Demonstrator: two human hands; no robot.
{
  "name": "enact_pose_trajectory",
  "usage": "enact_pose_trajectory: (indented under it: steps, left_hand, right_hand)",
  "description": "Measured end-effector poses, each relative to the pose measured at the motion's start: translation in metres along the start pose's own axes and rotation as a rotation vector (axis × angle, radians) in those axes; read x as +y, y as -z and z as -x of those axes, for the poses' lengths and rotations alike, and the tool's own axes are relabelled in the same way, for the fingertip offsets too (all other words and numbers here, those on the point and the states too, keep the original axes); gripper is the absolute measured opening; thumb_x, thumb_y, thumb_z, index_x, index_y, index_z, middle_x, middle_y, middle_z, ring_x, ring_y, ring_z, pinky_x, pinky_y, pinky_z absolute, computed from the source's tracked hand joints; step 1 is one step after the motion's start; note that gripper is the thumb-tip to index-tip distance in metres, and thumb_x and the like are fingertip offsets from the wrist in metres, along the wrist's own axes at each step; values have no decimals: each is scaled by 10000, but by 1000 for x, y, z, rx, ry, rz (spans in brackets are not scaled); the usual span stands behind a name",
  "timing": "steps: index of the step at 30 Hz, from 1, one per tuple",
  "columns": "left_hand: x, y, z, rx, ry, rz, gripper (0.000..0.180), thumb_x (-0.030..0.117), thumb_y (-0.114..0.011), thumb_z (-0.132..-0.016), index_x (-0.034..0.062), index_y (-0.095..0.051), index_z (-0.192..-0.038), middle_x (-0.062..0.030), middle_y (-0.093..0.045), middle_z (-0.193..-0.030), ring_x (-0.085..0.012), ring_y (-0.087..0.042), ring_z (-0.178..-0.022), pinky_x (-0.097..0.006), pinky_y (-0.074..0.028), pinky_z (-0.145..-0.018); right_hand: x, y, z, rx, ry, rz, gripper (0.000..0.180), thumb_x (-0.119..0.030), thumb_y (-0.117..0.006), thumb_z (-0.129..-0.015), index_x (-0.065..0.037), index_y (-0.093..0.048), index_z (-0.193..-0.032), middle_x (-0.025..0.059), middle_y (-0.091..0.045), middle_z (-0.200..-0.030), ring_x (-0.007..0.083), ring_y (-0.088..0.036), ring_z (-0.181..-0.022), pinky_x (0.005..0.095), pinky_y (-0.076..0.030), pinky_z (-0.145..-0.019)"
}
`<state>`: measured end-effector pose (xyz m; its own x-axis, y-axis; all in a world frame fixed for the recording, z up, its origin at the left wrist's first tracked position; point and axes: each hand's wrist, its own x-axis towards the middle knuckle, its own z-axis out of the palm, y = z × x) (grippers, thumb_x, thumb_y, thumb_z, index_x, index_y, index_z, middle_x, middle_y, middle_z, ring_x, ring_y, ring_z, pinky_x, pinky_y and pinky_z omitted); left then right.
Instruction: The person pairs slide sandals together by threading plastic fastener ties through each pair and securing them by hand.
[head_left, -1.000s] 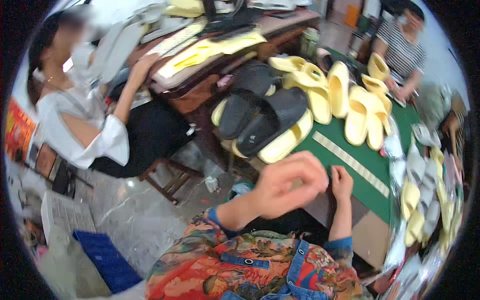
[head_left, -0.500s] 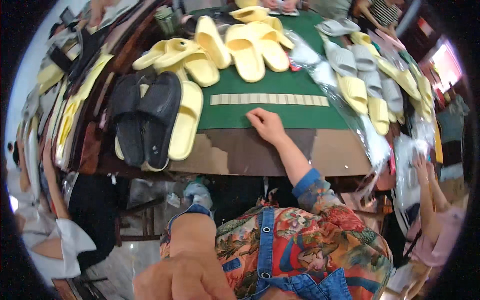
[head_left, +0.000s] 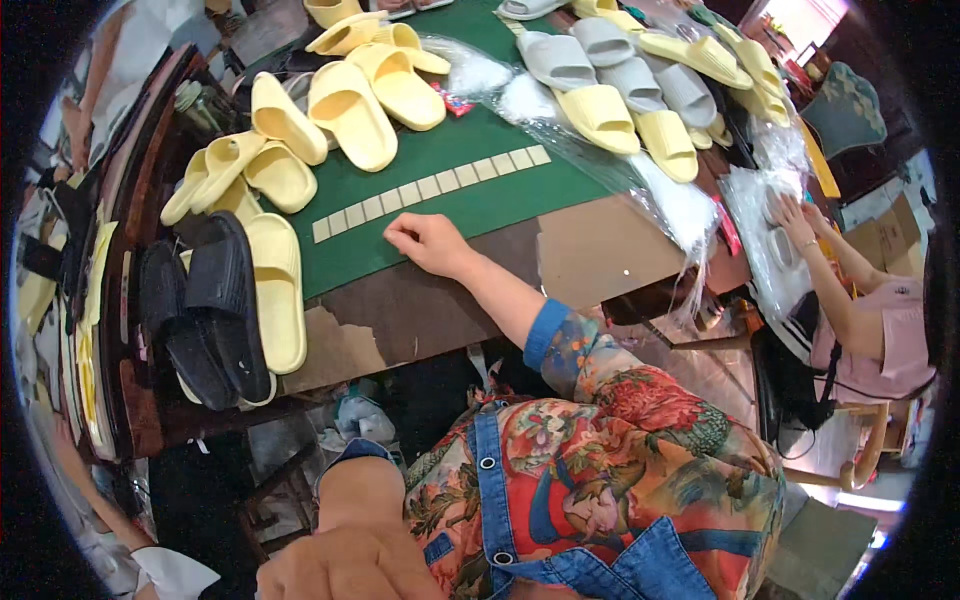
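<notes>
My right hand (head_left: 428,243) rests on the near edge of the green mat (head_left: 590,175), its fingers curled closed; whatever may be inside is hidden. Just beyond it lies a straight row of small cream rectangular pieces (head_left: 429,187). My left hand (head_left: 345,565) is raised close to the camera at the lower edge, back of the hand showing, with its fingers cut off from view. A pair of black slippers (head_left: 222,310) leans over a pale yellow slipper (head_left: 277,290) at the table's left end. More yellow slippers (head_left: 352,115) lie behind the row.
Grey slippers (head_left: 557,62) and yellow ones sit on clear plastic wrapping (head_left: 640,180) at the right. Flattened cardboard (head_left: 600,250) covers part of the table's front edge. At the right a person in pink (head_left: 880,335) handles a plastic bag (head_left: 765,220). A glass jar (head_left: 197,108) stands at the far left.
The view has turned, so the table and slippers now appear slanted and further left. My right hand stays curled near the cream row, and my left remains raised.
</notes>
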<state>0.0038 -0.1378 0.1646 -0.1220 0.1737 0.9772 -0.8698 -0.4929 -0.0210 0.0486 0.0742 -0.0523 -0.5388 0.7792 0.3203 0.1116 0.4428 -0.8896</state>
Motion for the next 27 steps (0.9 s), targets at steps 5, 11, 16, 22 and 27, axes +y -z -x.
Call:
enact_pose_trajectory:
  steps: [5, 11, 16, 22, 27]
  left_hand:
    - [-6, 19, 6, -64, 183, 32, 83, 55, -521, -762, 40, -593, -723, -115, -619, -772, -195, -614, -702, -372, -498, -592]
    - [-49, -8, -50, -634, 425, -1756, 364, 223, -757, -586, 65, -591, -869, -129, -613, -897, -270, -597, -719, -393, -478, -600]
    - [-46, -5, -53, -650, 467, -1777, 349, 226, -747, -612, 76, -599, -890, -115, -605, -931, -266, -590, -759, -388, -480, -636]
    - [-49, -5, -52, -677, 510, -1832, 327, 231, -731, -651, 92, -611, -922, -96, -593, -981, -260, -579, -820, -380, -484, -691]
    - [-24, -8, -43, -724, 634, -1907, 311, 234, -719, -683, 106, -621, -948, -79, -583, -1024, -256, -569, -870, -373, -487, -737]
  right_hand:
    - [4, 2, 3, 42, 37, 50, 187, -224, -597, -839, -40, -619, -860, 81, -598, -662, 153, -551, -571, 286, -442, -555]
    - [2, 1, 5, 50, 37, 51, 157, -197, -592, -808, -43, -617, -825, 134, -621, -728, 286, -609, -666, 354, -473, -605]
    - [-5, 2, 2, 27, 15, 56, 161, -197, -588, -812, -43, -626, -840, 129, -626, -731, 272, -613, -660, 346, -477, -606]
    - [-1, -3, 4, 44, 71, 32, 166, -195, -580, -837, -40, -630, -874, 86, -610, -687, 168, -569, -600, 299, -454, -583]
    - [-6, -6, 0, 16, -36, 80, 201, -255, -591, -822, -58, -628, -839, 132, -628, -744, 267, -618, -671, 340, -473, -593]
